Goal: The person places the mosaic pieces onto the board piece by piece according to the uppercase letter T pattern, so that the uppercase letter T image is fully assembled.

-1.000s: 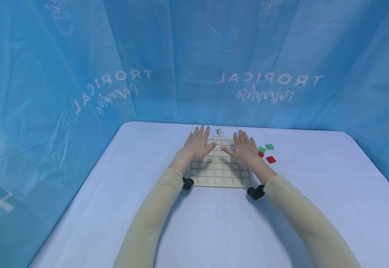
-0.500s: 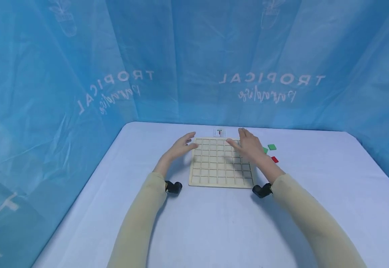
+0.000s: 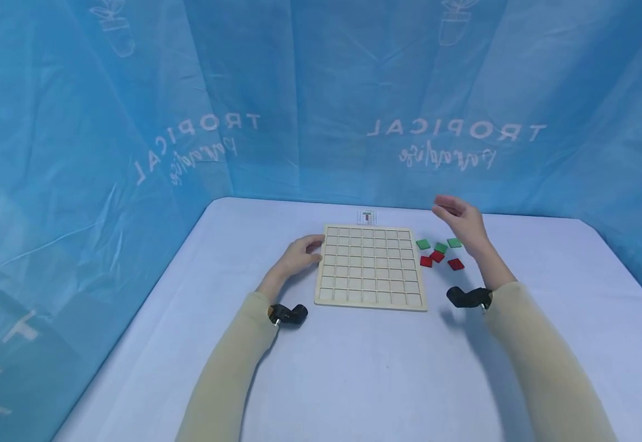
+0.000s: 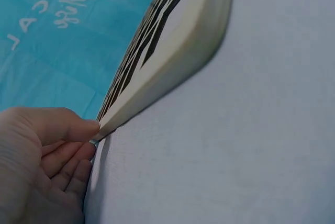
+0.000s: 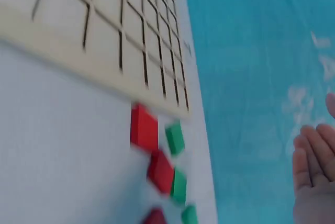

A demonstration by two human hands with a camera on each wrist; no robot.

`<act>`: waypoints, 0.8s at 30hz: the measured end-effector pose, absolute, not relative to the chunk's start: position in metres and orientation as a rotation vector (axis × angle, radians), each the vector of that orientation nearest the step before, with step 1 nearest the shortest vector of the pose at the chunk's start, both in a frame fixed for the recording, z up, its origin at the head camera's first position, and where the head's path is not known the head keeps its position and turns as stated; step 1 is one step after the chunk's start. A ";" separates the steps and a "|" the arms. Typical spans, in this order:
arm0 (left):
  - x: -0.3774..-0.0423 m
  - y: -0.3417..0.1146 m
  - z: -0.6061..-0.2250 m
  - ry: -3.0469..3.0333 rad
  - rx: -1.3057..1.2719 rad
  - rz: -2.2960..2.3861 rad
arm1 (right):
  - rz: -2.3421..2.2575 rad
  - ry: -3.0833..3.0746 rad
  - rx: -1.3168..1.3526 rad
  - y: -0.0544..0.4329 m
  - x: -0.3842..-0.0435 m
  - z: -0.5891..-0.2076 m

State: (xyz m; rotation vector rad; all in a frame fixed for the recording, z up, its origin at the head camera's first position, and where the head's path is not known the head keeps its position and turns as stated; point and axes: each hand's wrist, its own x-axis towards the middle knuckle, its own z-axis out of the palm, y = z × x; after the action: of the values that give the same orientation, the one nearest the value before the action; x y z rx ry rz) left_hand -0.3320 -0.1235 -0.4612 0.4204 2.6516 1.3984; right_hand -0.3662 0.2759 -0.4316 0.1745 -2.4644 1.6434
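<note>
Gripping grid board [image 3: 371,266] edge, left hand [image 3: 298,255].

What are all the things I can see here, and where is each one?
wooden grid board: one, pale wood, middle of the table.
green tiles: three, right of the board.
red tiles: three, just nearer than the green ones.
small pattern card: one, white, beyond the board.
table: one, white cloth.
backdrop: blue sheet, printed TROPICAL, all around.
wrist cameras: two, black, one per wrist.
left hand: grips the board's left edge.
right hand: raised above the tiles, holding nothing.
</note>
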 end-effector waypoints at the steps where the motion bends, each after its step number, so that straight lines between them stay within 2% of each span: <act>1: -0.332 -0.123 -0.462 2.659 0.420 1.388 | 1.663 -2.430 0.155 0.290 -0.376 -0.445; 3: -0.331 -0.123 -0.463 2.667 0.411 1.377 | 1.659 -2.408 0.120 0.315 -0.390 -0.467; 6: -0.330 -0.122 -0.465 2.667 0.395 1.364 | 1.625 -2.422 0.071 0.335 -0.387 -0.480; 14: -0.329 -0.120 -0.464 2.679 0.387 1.341 | 1.652 -2.641 -0.013 0.323 -0.326 -0.444; 24: -0.329 -0.121 -0.462 2.678 0.402 1.350 | 1.378 -2.804 0.037 0.324 -0.324 -0.461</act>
State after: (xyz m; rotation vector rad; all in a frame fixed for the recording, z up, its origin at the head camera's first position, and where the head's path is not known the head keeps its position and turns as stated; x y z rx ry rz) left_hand -0.3289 -0.1214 -0.4619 0.4019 2.6782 1.3504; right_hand -0.3237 0.3238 -0.4614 0.0374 -2.8040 1.3781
